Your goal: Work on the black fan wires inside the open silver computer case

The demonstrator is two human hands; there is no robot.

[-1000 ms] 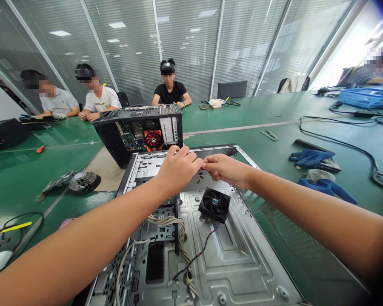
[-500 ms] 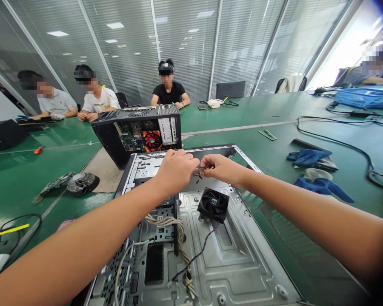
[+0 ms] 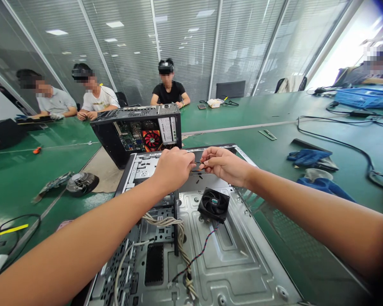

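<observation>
My left hand and my right hand are raised over the far end of an open metal computer case lying flat. Between them runs a thin cable with dark and orange wires, pinched in the fingertips of both hands. Where the cable leads inside my left hand is hidden. Below my hands, a black case fan rests tilted on the case floor, its twisted red and blue lead trailing toward me. A bundle of grey cables lies along the middle of the case.
A second computer tower stands upright behind. At left lies a round metal cooler; at right are blue gloves, a black cord and a blue basket. Several people sit around the green table.
My right hand has turned slightly and its fingers have spread a little from the left hand. More of the cable now shows between them. The fan and case have stayed put.
</observation>
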